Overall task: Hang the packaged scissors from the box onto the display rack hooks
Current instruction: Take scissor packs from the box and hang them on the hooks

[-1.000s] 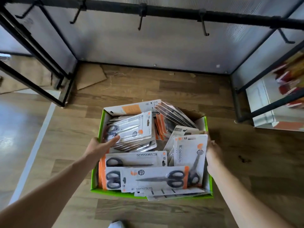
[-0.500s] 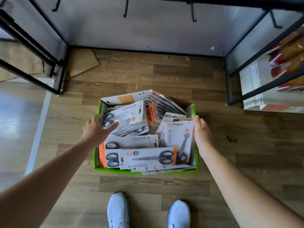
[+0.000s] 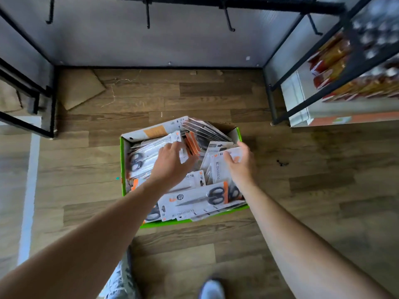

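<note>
Centre frame, a person is bending over a green box (image 3: 122,169) of packaged scissors (image 3: 194,201) on the floor (image 3: 302,190). The right hand (image 3: 241,165) is pinching an upright pack (image 3: 218,169), its long axis pointing up-frame toward the rack hooks (image 3: 147,18). The left hand (image 3: 170,162) is curling over flat packs (image 3: 149,152), grip unclear.

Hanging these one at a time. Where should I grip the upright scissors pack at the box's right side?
Likely the top edge of the upright pack, from above: it stands on end among others, so only that edge is free. The right hand pinches there, thumb in front.
</note>
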{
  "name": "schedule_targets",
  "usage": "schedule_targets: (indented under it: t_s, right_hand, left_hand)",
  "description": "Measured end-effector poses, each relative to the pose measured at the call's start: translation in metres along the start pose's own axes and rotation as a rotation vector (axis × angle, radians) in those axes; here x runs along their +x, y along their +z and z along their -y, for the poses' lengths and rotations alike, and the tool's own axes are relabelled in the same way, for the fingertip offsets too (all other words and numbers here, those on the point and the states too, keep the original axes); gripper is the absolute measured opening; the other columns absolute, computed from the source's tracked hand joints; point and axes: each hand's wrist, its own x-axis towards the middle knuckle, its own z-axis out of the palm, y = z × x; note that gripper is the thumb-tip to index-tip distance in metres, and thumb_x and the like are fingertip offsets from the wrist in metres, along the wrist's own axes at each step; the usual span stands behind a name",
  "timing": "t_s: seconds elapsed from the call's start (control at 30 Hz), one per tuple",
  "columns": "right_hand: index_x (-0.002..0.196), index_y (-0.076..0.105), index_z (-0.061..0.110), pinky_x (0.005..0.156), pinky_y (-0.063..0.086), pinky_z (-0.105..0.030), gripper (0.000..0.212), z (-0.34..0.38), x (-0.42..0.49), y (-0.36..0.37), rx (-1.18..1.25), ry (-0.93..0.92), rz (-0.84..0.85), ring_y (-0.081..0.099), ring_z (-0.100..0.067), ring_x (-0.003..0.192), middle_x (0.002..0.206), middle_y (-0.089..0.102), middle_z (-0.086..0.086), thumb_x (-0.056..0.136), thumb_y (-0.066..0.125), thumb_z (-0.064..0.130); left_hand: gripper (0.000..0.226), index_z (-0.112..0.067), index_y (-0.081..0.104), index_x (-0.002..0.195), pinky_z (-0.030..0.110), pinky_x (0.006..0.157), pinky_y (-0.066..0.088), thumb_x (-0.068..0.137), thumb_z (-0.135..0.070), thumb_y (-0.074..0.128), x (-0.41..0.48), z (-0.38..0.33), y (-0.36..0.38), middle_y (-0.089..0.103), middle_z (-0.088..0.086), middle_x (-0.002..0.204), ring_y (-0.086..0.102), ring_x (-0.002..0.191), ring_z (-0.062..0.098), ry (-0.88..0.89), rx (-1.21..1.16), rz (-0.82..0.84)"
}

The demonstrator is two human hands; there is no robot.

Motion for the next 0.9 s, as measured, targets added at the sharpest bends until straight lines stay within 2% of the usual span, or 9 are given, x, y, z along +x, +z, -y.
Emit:
schedule_targets:
  t_s: [0.07, 0.2, 0.37, 0.47, 0.6, 0.67, 0.73, 0.83, 0.9]
  right_hand:
    - [0.138, 0.049, 0.017, 0.066, 0.041, 0.000, 0.059, -0.007, 0.001, 0.010, 0.034, -0.041, -0.038, 0.054, -0.010, 0.103, 0.130, 0.055, -0.004, 0.087, 0.072, 0.034]
    - [0.140, 0.045, 0.024, 0.061, 0.045, -0.002, 0.067, -0.035, 0.016, 0.029, 0.174, -0.062, -0.050, 0.058, -0.007, 0.104, 0.126, 0.054, 0.009, 0.083, 0.074, 0.045]
    - [0.118, 0.056, 0.022, 0.057, 0.041, -0.002, 0.044, -0.054, 0.036, 0.041, 0.223, -0.090, -0.106, 0.060, -0.004, 0.083, 0.101, 0.064, 0.009, 0.084, 0.074, 0.042]
    - [0.106, 0.058, 0.027, 0.068, 0.051, -0.015, 0.032, -0.057, 0.038, 0.029, 0.258, -0.079, -0.032, 0.063, -0.003, 0.086, 0.096, 0.065, 0.013, 0.084, 0.072, 0.044]
    - [0.100, 0.064, 0.022, 0.082, 0.058, -0.038, 0.018, -0.067, 0.037, 0.001, 0.314, -0.063, 0.012, 0.069, -0.015, 0.093, 0.097, 0.072, 0.001, 0.090, 0.069, 0.036]
    - [0.100, 0.064, 0.019, 0.087, 0.057, -0.046, 0.016, -0.069, 0.035, -0.012, 0.374, -0.047, -0.057, 0.069, -0.019, 0.094, 0.100, 0.072, -0.003, 0.091, 0.067, 0.033]
    - [0.100, 0.061, 0.019, 0.088, 0.056, -0.045, 0.013, -0.068, 0.033, -0.021, 0.430, -0.032, -0.116, 0.068, -0.019, 0.095, 0.100, 0.070, -0.002, 0.094, 0.065, 0.030]
    - [0.106, 0.058, 0.014, 0.083, 0.055, -0.037, 0.018, -0.068, 0.034, -0.028, 0.452, -0.030, -0.150, 0.067, -0.021, 0.098, 0.099, 0.068, -0.001, 0.096, 0.062, 0.028]
    - [0.107, 0.057, 0.013, 0.088, 0.055, -0.043, 0.021, -0.070, 0.035, -0.028, 0.463, -0.022, -0.143, 0.066, -0.022, 0.099, 0.104, 0.068, -0.005, 0.095, 0.062, 0.030]
  left_hand:
    - [0.043, -0.017, 0.055, 0.127, 0.033, 0.091, 0.040, 0.093, -0.044, 0.058, 0.010, -0.011, 0.013, 0.054, 0.005, 0.126, 0.046, 0.113, 0.018, 0.110, 0.027, -0.001]
    - [0.032, -0.015, 0.061, 0.117, 0.030, 0.088, 0.041, 0.092, -0.036, 0.062, 0.042, -0.016, 0.053, 0.058, 0.005, 0.117, 0.051, 0.110, 0.023, 0.290, 0.008, -0.035]
    - [0.028, -0.016, 0.063, 0.115, 0.032, 0.085, 0.043, 0.092, -0.034, 0.058, 0.063, -0.007, 0.079, 0.064, 0.004, 0.114, 0.054, 0.108, 0.026, 0.389, 0.087, -0.133]
    - [0.019, -0.014, 0.069, 0.102, 0.032, 0.077, 0.046, 0.091, -0.026, 0.058, 0.057, -0.010, 0.072, 0.070, 0.006, 0.103, 0.061, 0.097, 0.028, 0.478, 0.128, -0.101]
    - [0.019, -0.013, 0.071, 0.100, 0.030, 0.066, 0.049, 0.093, -0.022, 0.056, 0.051, -0.017, 0.060, 0.066, 0.003, 0.081, 0.061, 0.076, 0.023, 0.439, 0.199, 0.016]
    - [0.022, -0.017, 0.071, 0.105, 0.036, 0.081, 0.054, 0.094, -0.020, 0.053, 0.049, -0.019, 0.058, 0.065, 0.004, 0.098, 0.060, 0.094, 0.024, 0.414, 0.215, 0.002]
    - [0.023, -0.018, 0.068, 0.110, 0.036, 0.095, 0.048, 0.094, -0.018, 0.053, 0.047, -0.022, 0.058, 0.057, 0.006, 0.117, 0.051, 0.112, 0.024, 0.414, 0.251, -0.081]
    - [0.024, -0.016, 0.062, 0.116, 0.034, 0.088, 0.048, 0.093, -0.017, 0.052, 0.044, -0.029, 0.060, 0.055, 0.005, 0.120, 0.053, 0.110, 0.023, 0.453, 0.371, -0.103]
    - [0.025, -0.013, 0.058, 0.117, 0.035, 0.081, 0.055, 0.093, -0.017, 0.053, 0.045, -0.032, 0.066, 0.063, 0.007, 0.116, 0.061, 0.097, 0.024, 0.399, 0.366, 0.007]
